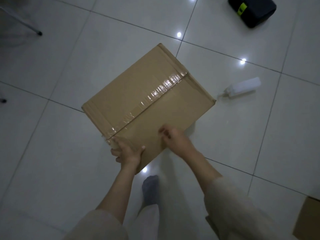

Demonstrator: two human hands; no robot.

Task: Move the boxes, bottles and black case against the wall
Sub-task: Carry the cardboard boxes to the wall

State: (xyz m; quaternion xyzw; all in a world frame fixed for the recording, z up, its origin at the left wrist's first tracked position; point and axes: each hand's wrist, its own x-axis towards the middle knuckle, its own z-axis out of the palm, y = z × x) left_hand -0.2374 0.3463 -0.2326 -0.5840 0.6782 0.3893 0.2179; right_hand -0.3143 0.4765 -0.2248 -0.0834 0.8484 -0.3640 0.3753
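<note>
Open tile floor surrounds the taped box; left hand grips its near corner (right hand blurred, grip unclear).

The large box was matt brown cardboard, its seam sealed with glossy clear tape that wrinkled and caught the light; the floor was smooth, glossy pale tile, mirroring lamps; the bottle at right looked like white, semi-matt plastic; the black case at far right seemed matt, with a bright yellow-green strap; the sleeves were soft, pale cloth.
</note>
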